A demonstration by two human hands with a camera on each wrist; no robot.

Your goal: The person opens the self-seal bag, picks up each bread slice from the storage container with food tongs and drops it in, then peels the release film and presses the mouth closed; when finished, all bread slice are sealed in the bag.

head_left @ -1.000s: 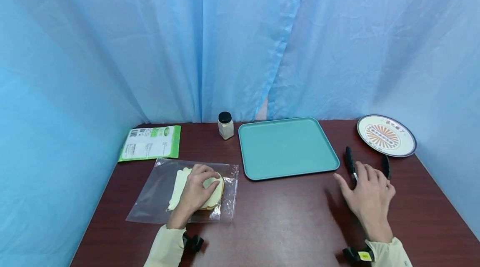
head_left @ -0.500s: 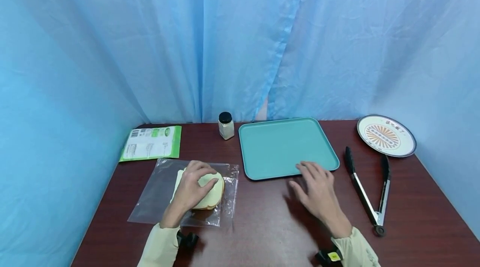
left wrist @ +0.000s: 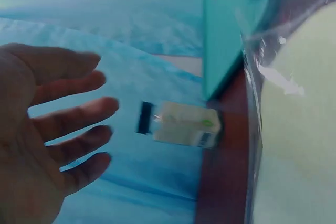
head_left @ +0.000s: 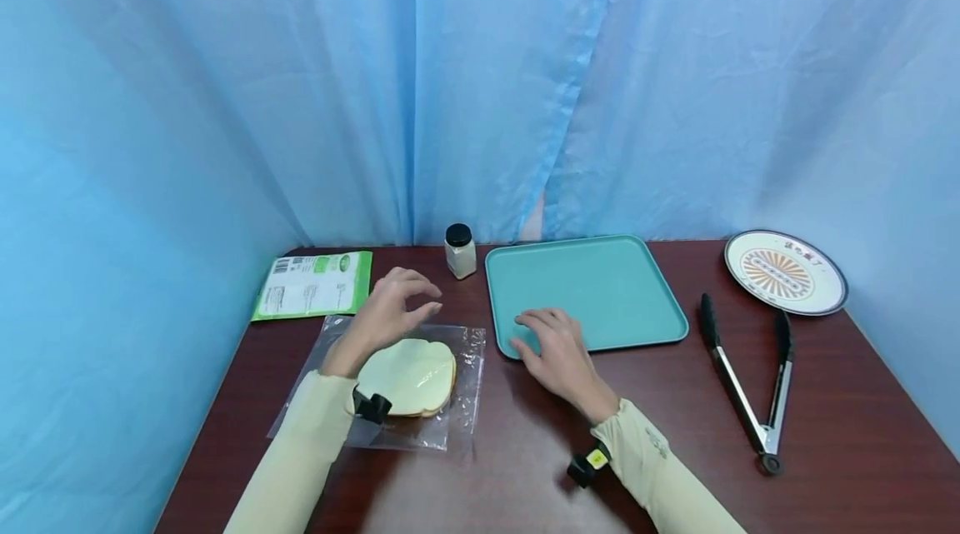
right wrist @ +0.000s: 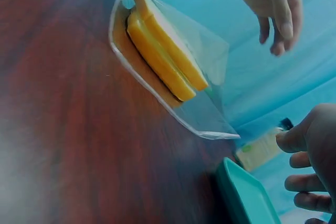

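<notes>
My left hand (head_left: 386, 313) is above the far edge of a clear plastic bag (head_left: 468, 376), its fingers loosely bent with nothing between them. Inside the bag lie two stacked slices of bread (right wrist: 164, 45); the top one shows its pale face. Beyond the fingertips stands a small jar (head_left: 461, 257) with a black lid and pale contents. In the left wrist view, that hand's fingers (left wrist: 86, 114) are spread towards the jar. My right hand (head_left: 558, 355), also holding nothing, is over the front left corner of the teal tray (head_left: 600, 288).
A pair of black-tipped tongs (head_left: 738, 388) lies spread on the right of the dark red table (head_left: 540, 467). Behind it is a patterned plate (head_left: 817, 288). A green and white packet (head_left: 311, 284) lies at the back left. Blue curtains (head_left: 480, 84) enclose the back and sides.
My left hand has lifted off the bread and moved forward, uncovering the slice. My right hand has swung left from the tongs to the tray's near left corner.
</notes>
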